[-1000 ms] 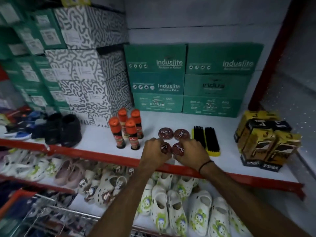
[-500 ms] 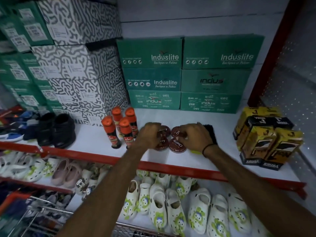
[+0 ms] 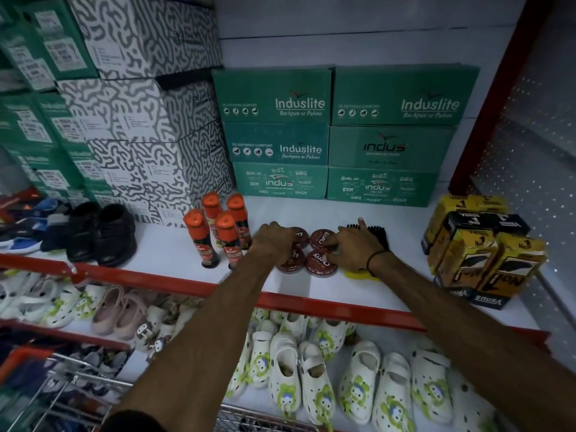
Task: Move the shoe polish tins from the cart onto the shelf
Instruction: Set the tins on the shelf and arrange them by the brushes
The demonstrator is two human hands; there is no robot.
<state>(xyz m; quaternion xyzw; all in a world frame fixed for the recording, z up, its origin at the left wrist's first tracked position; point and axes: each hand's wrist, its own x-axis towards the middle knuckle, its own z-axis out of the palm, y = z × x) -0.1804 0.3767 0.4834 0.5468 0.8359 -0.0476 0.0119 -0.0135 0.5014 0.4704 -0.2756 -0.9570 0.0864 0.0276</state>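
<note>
The shelf (image 3: 162,249) is a white board with a red front lip. Green boxes (image 3: 339,135) stand stacked against its back wall, patterned boxes (image 3: 146,120) to their left. Yellow cartons (image 3: 480,254) fill the right end, black shoes (image 3: 103,233) the left part. Between them stand four orange-capped bottles (image 3: 218,232), upright and close together.

Both forearms reach up over the lip, side by side, palms down. The left hand (image 3: 274,241) lies over the two left tins, fingers curled downward on them; whether it grasps one cannot be told. The right hand (image 3: 352,244) lies with fingers spread low across the two right tins, fingertips touching their lids, nothing clamped. A dark band circles the right wrist.

The four tins (image 3: 319,261) sit in a two-by-two block, touching one another, mid-shelf, just right of the bottles. A black brush (image 3: 377,233) on a yellow base lies just beside the right hand, partly under it.

Open board remains in front of the tins up to the lip, and between brush and cartons. The cart (image 3: 78,388) rim shows at lower left, below the shelf. White clogs (image 3: 311,378) line the lower shelf.
</note>
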